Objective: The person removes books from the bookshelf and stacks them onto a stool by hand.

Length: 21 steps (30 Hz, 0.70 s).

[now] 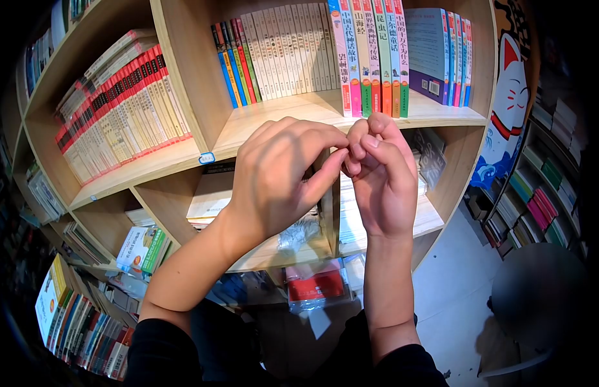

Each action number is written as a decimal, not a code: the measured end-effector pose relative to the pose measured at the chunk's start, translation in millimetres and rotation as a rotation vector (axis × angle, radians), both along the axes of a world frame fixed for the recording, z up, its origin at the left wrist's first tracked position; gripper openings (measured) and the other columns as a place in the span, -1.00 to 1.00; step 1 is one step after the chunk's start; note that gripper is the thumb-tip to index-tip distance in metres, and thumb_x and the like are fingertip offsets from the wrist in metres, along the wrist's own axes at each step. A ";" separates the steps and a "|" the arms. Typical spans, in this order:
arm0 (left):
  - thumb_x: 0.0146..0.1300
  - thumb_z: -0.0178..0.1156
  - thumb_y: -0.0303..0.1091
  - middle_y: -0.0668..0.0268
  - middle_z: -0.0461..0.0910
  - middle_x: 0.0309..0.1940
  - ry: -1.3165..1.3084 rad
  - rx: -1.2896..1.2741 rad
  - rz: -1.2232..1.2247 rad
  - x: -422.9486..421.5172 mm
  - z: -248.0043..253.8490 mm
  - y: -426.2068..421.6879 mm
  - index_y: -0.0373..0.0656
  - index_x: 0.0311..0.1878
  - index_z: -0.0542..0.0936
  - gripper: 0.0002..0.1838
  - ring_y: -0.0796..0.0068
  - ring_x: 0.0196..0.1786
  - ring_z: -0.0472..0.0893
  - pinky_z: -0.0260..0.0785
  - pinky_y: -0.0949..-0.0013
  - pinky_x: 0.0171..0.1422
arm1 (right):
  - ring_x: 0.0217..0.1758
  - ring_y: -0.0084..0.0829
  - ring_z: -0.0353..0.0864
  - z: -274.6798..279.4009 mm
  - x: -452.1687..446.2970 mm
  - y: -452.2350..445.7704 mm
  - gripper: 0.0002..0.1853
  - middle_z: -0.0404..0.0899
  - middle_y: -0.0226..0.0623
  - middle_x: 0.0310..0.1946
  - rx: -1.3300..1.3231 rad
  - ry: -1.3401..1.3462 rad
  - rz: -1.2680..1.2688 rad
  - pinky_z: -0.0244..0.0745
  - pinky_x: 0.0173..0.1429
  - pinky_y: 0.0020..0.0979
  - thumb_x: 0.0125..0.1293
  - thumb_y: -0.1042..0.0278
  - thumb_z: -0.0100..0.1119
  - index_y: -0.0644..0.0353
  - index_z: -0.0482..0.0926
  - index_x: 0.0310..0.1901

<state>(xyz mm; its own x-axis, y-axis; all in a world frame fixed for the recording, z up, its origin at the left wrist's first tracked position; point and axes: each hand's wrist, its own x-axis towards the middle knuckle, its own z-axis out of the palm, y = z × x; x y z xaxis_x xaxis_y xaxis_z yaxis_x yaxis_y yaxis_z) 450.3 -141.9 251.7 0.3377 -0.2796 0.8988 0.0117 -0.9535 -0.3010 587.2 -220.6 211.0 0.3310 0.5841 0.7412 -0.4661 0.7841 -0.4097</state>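
Note:
In front of the bookshelf my left hand (277,171) is raised, its thumb and index finger pinched together at the tips. They meet the curled fingertips of my right hand (386,184), which is turned palm toward me. Anything between the fingers is too small or hidden to make out. Just beyond the fingertips, a row of upright children's books (375,64) with coloured spines stands at the front edge of the wooden shelf (267,116). Left of it is a set of cream-spined books (289,51), set further back.
Red-and-cream books (122,116) fill the left compartment. Lower cubbies hold stacked papers and books (209,197). A red package in clear plastic (315,284) lies below. Books (86,329) stand low at left. A round dark object (538,290) is at right, near another bookshelf (544,193).

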 end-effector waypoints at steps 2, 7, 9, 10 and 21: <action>0.07 0.45 -0.50 0.27 0.72 -0.30 -0.016 0.009 -0.002 1.3 -0.2 1.5 -0.16 -0.24 0.68 -0.81 0.22 -0.29 0.67 0.49 0.25 -0.16 | -0.30 -0.53 0.41 -0.1 -1.5 -0.6 -0.84 0.47 -0.32 -0.30 -0.009 0.004 -0.025 0.33 -0.16 -0.49 0.42 0.48 0.10 0.18 0.35 -0.05; 0.06 0.46 -0.48 0.29 0.71 -0.32 -0.017 0.021 0.008 -0.1 2.7 1.9 -0.15 -0.26 0.68 -0.83 0.25 -0.31 0.66 0.46 0.27 -0.18 | -0.30 -0.55 0.46 0.7 -4.4 -1.5 -0.80 0.52 -0.33 -0.27 -0.008 0.007 -0.055 0.37 -0.15 -0.50 0.41 0.53 0.17 0.18 0.35 -0.05; 0.06 0.46 -0.46 0.29 0.71 -0.33 0.000 0.028 0.021 -0.9 3.4 1.8 -0.14 -0.27 0.68 -0.83 0.25 -0.32 0.66 0.43 0.27 -0.19 | -0.29 -0.56 0.47 0.3 -4.7 -0.7 -0.80 0.53 -0.33 -0.27 0.000 0.002 -0.054 0.38 -0.15 -0.50 0.41 0.54 0.17 0.18 0.35 -0.06; 0.06 0.46 -0.46 0.29 0.71 -0.33 -0.001 0.028 0.021 -1.0 3.4 1.9 -0.14 -0.27 0.68 -0.83 0.25 -0.32 0.66 0.43 0.27 -0.19 | -0.29 -0.56 0.47 0.0 -4.8 -0.3 -0.80 0.54 -0.33 -0.26 0.007 -0.001 -0.055 0.39 -0.15 -0.50 0.42 0.54 0.18 0.18 0.35 -0.06; 0.04 0.45 -0.43 0.28 0.62 -0.41 0.037 0.080 0.062 -4.1 7.2 2.2 -0.14 -0.33 0.62 -0.82 0.20 -0.36 0.60 0.40 0.23 -0.21 | -0.30 -0.62 0.49 -0.7 -9.2 -0.2 -0.80 0.57 -0.36 -0.27 0.006 -0.017 -0.093 0.42 -0.17 -0.54 0.43 0.58 0.18 0.18 0.37 -0.06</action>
